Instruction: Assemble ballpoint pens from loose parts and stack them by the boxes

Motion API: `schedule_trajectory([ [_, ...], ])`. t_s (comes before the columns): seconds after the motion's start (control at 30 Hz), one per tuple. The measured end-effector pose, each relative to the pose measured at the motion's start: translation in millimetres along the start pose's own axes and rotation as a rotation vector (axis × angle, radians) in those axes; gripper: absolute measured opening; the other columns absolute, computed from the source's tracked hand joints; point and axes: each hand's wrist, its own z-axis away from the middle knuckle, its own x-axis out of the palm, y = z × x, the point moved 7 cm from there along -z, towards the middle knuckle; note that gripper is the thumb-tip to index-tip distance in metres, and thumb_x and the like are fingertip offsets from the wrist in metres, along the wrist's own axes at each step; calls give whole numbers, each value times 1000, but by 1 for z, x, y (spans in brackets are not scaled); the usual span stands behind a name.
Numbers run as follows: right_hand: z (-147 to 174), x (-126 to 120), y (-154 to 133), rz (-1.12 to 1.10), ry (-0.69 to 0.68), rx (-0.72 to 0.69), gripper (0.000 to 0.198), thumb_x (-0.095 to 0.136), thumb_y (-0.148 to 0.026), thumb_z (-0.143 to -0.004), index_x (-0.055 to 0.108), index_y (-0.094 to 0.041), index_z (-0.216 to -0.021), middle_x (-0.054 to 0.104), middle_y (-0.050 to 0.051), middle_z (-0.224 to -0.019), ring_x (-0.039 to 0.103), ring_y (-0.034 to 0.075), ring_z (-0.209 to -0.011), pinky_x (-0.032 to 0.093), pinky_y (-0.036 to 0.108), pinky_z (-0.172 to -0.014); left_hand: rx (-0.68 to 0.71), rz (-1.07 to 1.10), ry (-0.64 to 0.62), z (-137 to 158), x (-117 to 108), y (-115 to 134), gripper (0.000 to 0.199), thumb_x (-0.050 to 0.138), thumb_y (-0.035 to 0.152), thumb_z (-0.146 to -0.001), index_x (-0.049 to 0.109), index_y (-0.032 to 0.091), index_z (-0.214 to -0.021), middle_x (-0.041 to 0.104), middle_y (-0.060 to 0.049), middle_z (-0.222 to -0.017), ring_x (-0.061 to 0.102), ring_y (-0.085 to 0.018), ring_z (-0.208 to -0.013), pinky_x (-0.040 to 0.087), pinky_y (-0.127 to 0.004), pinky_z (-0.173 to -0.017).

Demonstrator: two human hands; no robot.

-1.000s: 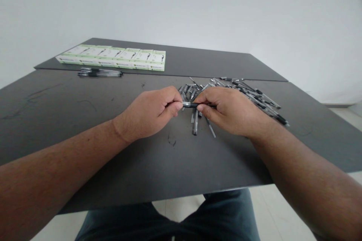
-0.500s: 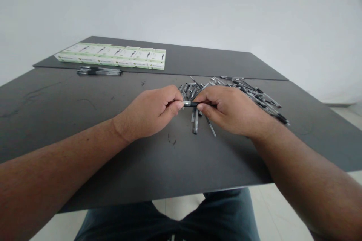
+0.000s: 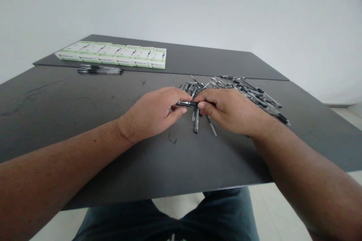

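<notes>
In front of me, above the table, a pen [image 3: 187,104] with a clear end and a dark grip lies nearly level between my two hands. My right hand [image 3: 226,107] pinches its dark part between thumb and forefinger; the rest of the pen on that side is hidden. My left hand [image 3: 158,111] is around the clear end with thumb and forefinger parted, the thumb below the pen and the forefinger behind it. Beneath and behind the hands are loose pen parts [image 3: 195,122], partly covered by my fingers.
A heap of black and clear pens [image 3: 261,98] spreads to the right on the dark table [image 3: 158,165]. At the back left, a small bundle of pens [image 3: 99,70] lies before a row of green and white boxes [image 3: 113,54]. The table's front edge is just above my legs.
My left thumb and forefinger have parted, so the clear end of the pen now shows between them. My right hand keeps its pinch in nearly the same spot.
</notes>
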Motion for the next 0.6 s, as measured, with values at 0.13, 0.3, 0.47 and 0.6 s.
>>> schedule_trajectory([
  [0.13,1,2,-1,-12,-25,-7,26,58,-29,-114,83,-24,-121,89,4,-101,78,23,-88,50,33,-80,2,-28,-9,0,0,1,34,60,31,-111,83,22,-134,88,-10,-122,82,-28,-116,61,-39,-111],
  [0.3,1,2,-2,-25,-14,-37,23,66,-27,-109,83,-22,-123,89,4,-105,78,22,-92,50,32,-82,14,-39,-21,0,0,1,36,57,37,-113,85,20,-130,88,-10,-120,83,-27,-116,62,-37,-109],
  [0.47,1,4,-3,11,-20,-71,21,66,-25,-109,84,-22,-119,87,3,-102,74,20,-86,46,30,-77,48,-42,-21,-1,0,2,35,55,36,-114,84,20,-126,88,-9,-117,83,-26,-111,62,-36,-103],
  [0.6,1,4,-5,19,-37,-83,23,63,-25,-111,84,-21,-120,87,4,-101,74,20,-86,46,31,-77,49,-38,-43,0,-1,3,34,55,34,-114,83,21,-128,88,-8,-120,82,-26,-115,61,-37,-107],
])
